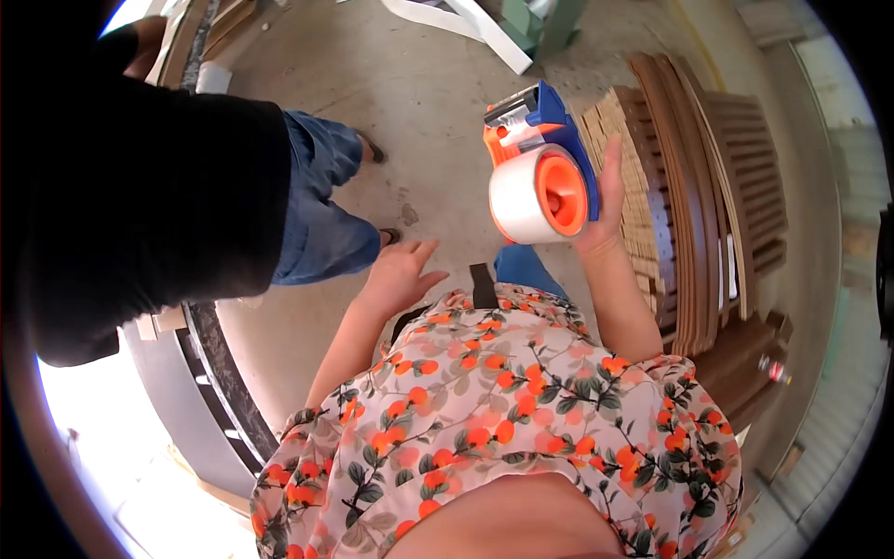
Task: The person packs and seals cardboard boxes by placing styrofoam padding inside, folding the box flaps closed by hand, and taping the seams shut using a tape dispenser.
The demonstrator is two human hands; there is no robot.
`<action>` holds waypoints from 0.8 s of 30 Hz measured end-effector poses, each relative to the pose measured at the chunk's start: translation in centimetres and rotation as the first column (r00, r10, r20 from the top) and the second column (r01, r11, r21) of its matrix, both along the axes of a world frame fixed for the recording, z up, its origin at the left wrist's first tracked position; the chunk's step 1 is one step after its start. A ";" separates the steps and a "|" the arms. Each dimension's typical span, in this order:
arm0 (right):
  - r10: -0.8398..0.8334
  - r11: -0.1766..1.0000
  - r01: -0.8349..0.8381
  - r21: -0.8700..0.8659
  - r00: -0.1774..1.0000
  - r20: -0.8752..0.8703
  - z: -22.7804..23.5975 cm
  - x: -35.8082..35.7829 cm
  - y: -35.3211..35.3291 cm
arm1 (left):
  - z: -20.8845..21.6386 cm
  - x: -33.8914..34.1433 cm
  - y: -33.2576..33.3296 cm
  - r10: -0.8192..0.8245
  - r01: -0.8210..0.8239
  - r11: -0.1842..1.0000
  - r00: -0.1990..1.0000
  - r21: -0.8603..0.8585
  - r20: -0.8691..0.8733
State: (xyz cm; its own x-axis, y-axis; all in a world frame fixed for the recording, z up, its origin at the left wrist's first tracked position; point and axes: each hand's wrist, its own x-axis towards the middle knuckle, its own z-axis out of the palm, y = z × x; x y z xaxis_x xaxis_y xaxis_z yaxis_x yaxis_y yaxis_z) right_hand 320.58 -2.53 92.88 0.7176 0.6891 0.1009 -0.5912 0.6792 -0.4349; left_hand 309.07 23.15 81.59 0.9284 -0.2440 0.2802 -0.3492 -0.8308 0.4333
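Observation:
Up in front of me on the right is a blue and orange tape dispenser [579,140] loaded with a wide roll of whitish tape [518,200]. My right hand [607,210] grips it from its right side; part of the hand is hidden behind the dispenser. An orange hub fills the middle of the roll. My left hand [400,277] hangs in front of my body with nothing in it, its fingers stretched out and apart. That hand is nearest to a co-worker's jeans [326,228].
A co-worker in a black top [186,186] stands close on my left, beside a dark-edged bench [219,382]. Stacked flat cardboard [689,205] leans along the right. At the top stands a green object [540,26], near white strips [480,28] on the concrete floor [428,140].

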 end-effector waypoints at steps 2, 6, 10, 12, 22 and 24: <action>0.001 0.999 0.000 -0.044 1.000 0.005 0.8 -0.3 0.9 | -0.9 -1.0 0.3 -0.003 0.002 1.000 0.999 -0.029 -0.034; 0.027 0.995 -0.017 -0.094 0.994 0.102 -1.9 -2.6 1.8 | -3.6 -5.2 -0.1 -0.008 -0.006 0.986 0.997 -0.168 -0.083; -0.111 0.869 0.203 -0.451 0.968 0.223 -3.3 1.0 -0.7 | -3.4 -2.2 -3.4 0.012 -0.067 0.931 0.988 -0.359 -0.154; -0.054 0.850 0.075 -0.522 0.997 0.054 -3.5 2.2 -0.8 | -2.5 -2.3 -4.8 0.053 -0.140 0.914 0.971 -0.380 -0.232; -0.073 0.761 -0.152 -0.630 0.945 -0.317 -5.2 -1.9 1.1 | 1.6 -3.7 -4.4 0.023 -0.147 0.809 0.975 -0.569 -0.220; -0.071 0.786 -0.149 -0.600 0.943 -0.326 -3.5 0.3 -0.2 | 3.4 -2.1 -4.5 0.022 -0.176 0.801 0.964 -0.572 -0.266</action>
